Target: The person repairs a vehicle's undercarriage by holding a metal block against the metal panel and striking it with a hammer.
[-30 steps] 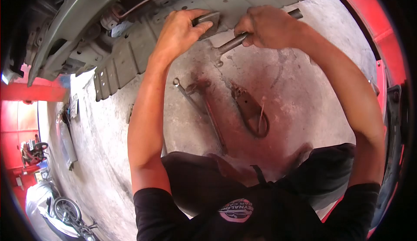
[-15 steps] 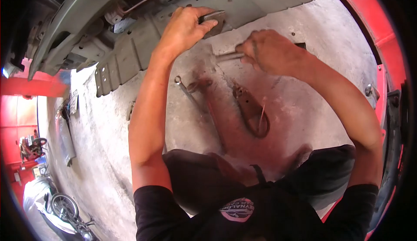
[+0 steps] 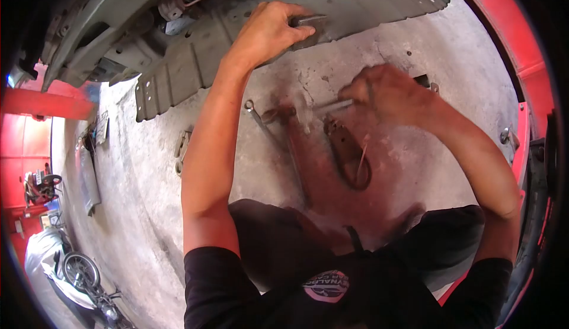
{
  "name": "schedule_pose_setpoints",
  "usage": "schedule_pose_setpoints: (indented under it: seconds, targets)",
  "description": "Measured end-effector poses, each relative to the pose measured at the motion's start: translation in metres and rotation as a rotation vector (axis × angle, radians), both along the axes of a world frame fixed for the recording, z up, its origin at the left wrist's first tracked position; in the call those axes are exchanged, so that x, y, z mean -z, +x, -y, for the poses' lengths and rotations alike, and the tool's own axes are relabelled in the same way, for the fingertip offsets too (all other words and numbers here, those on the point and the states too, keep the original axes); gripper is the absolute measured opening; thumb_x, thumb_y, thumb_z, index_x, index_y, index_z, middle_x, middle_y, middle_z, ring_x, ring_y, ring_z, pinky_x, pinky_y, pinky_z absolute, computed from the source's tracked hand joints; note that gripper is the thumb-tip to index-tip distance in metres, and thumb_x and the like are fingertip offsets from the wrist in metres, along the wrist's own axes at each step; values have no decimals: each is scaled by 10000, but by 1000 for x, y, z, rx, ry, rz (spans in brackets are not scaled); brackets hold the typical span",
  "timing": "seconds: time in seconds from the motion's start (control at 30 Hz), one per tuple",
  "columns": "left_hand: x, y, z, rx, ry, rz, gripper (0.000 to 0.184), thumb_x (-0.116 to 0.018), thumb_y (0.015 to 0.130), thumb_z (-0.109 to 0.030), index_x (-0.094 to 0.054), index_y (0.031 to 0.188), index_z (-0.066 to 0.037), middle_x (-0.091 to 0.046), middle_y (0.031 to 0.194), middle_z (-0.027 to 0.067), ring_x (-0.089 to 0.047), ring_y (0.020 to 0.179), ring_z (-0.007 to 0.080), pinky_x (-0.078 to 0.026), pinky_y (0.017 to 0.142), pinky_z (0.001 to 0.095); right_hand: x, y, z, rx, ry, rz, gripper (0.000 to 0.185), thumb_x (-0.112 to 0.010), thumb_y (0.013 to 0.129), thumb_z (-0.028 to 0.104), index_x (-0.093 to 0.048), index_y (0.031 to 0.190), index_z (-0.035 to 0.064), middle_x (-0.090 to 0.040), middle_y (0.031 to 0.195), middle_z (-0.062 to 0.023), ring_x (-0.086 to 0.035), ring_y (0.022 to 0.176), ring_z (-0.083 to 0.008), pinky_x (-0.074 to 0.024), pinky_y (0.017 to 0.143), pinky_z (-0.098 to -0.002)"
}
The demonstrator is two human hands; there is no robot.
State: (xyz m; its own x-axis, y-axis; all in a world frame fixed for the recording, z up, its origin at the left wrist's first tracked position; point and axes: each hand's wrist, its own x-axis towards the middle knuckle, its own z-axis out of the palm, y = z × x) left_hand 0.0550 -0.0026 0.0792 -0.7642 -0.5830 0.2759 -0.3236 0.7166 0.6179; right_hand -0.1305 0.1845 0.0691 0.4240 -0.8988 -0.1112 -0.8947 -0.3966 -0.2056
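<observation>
My left hand is closed around a dark flat metal block, its thumb and fingers pinching it against the edge of a grey metal panel with holes in it. Blurred by motion, my right hand grips a hammer by its shaft. The hammer points left, below the panel, and its head is smeared. On the concrete beneath my hands lie a ring-ended wrench, a long-handled tool with a dark head, and a dark metal piece with a rounded loop end.
Car bodywork overhangs at upper left. A metal bracket lies left of my left arm. A motorcycle stands at lower left, partly under a white cover. Red panels border the right side.
My right hand has swung down and toward me with the hammer, away from the panel. My left hand keeps its hold on the block; the view has shifted slightly.
</observation>
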Motion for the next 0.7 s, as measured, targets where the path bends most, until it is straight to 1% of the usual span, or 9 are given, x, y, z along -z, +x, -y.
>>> schedule_pose_setpoints:
  seconds: [0.03,0.07,0.17,0.27,0.37,0.47,0.57,0.67,0.7]
  targets:
    - [-2,0,-1,-9,18,19,353,-750,823,-216,-737,1135,-50,-742,928,180,-718,862,300,-535,825,395,-2,3,-3,-65,37,15,305,-649,875,108,-700,1176,105,-702,993,-143,-650,995,-336,-521,893,-441]
    - [-4,0,-2,-19,39,39,353,-749,823,-215,-736,1136,-52,-742,929,182,-719,868,301,-536,825,397,-5,6,-3,-78,105,-35,285,-641,882,104,-700,1161,114,-706,993,-137,-657,980,-325,-528,888,-436]
    - [1,-1,-1,-25,9,23,353,-746,824,-214,-734,1138,-54,-739,930,190,-721,886,311,-537,824,403,10,-4,12,107,-115,-20,266,-640,890,116,-700,1149,113,-710,989,-118,-660,979,-310,-533,893,-416]
    - [-2,-2,0,-25,-29,42,354,-747,825,-216,-732,1138,-51,-735,927,198,-719,895,324,-539,825,410,1,0,21,147,-162,-63,267,-650,892,151,-701,1151,117,-712,983,-110,-661,978,-302,-536,893,-402]
    - [-7,-2,-6,-19,2,86,354,-750,824,-220,-732,1132,-47,-731,928,205,-714,892,338,-539,827,413,20,5,-4,142,-134,43,278,-674,880,180,-706,1147,109,-712,974,-121,-668,963,-312,-543,871,-411]
    - [-6,-2,-5,-14,-7,79,351,-753,823,-219,-732,1127,-44,-729,927,209,-710,881,347,-539,824,412,14,12,-12,-31,111,-28,299,-690,875,208,-707,1158,112,-714,975,-125,-671,972,-310,-544,875,-412]
    - [0,-1,-1,0,-76,43,352,-754,821,-212,-732,1127,-40,-729,916,208,-708,866,350,-538,816,411,4,9,0,189,-25,-134,302,-695,868,210,-712,1155,116,-713,1000,-122,-668,994,-310,-539,903,-395]
    - [-4,-3,-4,-18,-65,52,352,-751,822,-209,-731,1125,-32,-727,889,204,-707,849,347,-536,807,413,13,-4,17,238,-128,124,298,-697,861,213,-716,1143,120,-711,1015,-128,-665,1000,-319,-536,912,-393]
    - [-5,-2,-7,-28,-41,75,352,-750,823,-209,-731,1124,-28,-727,878,202,-707,843,345,-534,804,413,20,0,12,152,-125,127,296,-697,863,210,-716,1142,115,-709,999,-138,-667,984,-326,-538,901,-399]
